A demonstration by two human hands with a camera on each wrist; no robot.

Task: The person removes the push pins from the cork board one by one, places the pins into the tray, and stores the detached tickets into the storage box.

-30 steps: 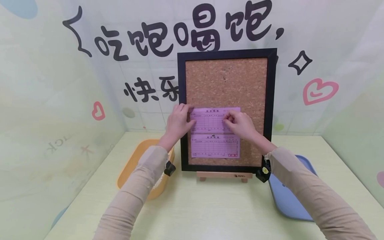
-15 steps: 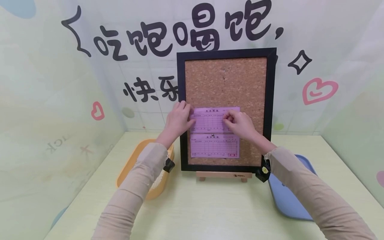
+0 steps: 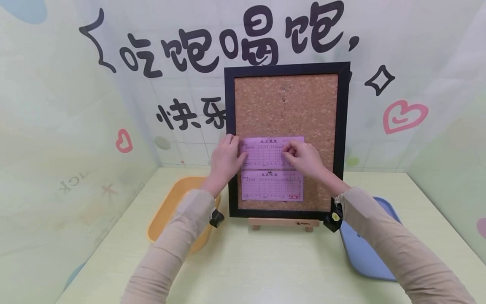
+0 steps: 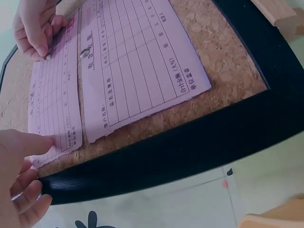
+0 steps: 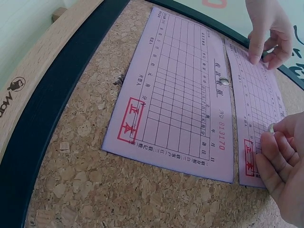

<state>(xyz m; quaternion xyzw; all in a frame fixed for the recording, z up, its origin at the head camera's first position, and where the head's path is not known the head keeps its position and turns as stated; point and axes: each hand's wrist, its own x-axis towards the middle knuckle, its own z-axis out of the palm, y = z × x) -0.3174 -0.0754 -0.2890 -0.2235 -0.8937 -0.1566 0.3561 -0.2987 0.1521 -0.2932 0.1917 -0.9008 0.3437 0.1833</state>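
Upper pink slip (image 3: 265,152) stayed put on the cork board (image 3: 285,105), above the pinned lower slip (image 3: 272,185). Your left hand (image 3: 225,157) shifted slightly, fingertips flat on the slip's left edge. Your right hand (image 3: 301,157) kept pinching a pushpin (image 5: 271,128) against its right part; the pin was not visibly seated.

1. The right hand (image 3: 303,158) covers the right part of the upper pink slip (image 3: 265,153); the pin (image 5: 271,128) under its fingertips barely shows.
2. The print on both slips is too small to read.
3. The forearms hide part of the orange tub (image 3: 167,211) and the blue tray (image 3: 364,257).
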